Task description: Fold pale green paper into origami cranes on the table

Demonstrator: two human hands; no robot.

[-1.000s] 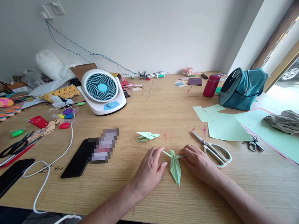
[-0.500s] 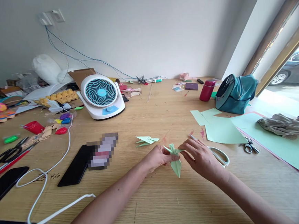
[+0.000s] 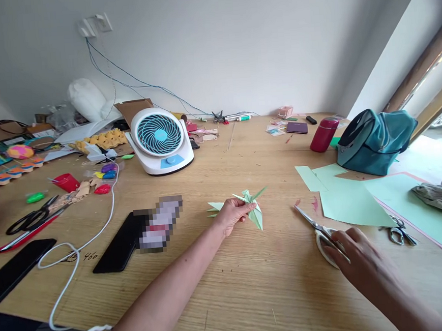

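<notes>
Fingers [image 3: 243, 210] of the left hand [image 3: 233, 215] pinch the green paper bird [image 3: 253, 207] just above the counter [image 3: 230, 282]. Paper is light and bends easily, so hold its thick middle. Right hand [image 3: 356, 257] curls on the scissors [image 3: 320, 229]

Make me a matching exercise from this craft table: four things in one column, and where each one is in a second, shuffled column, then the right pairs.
Things
1. folded green paper figure
2. white-handled scissors
3. desk fan
4. teal bag

Places
A. under the fingers of the right hand
B. far right of the table, by the window
C. held up in the left hand
D. back of the table, left of middle

Pairs: 1-C, 2-A, 3-D, 4-B
</notes>
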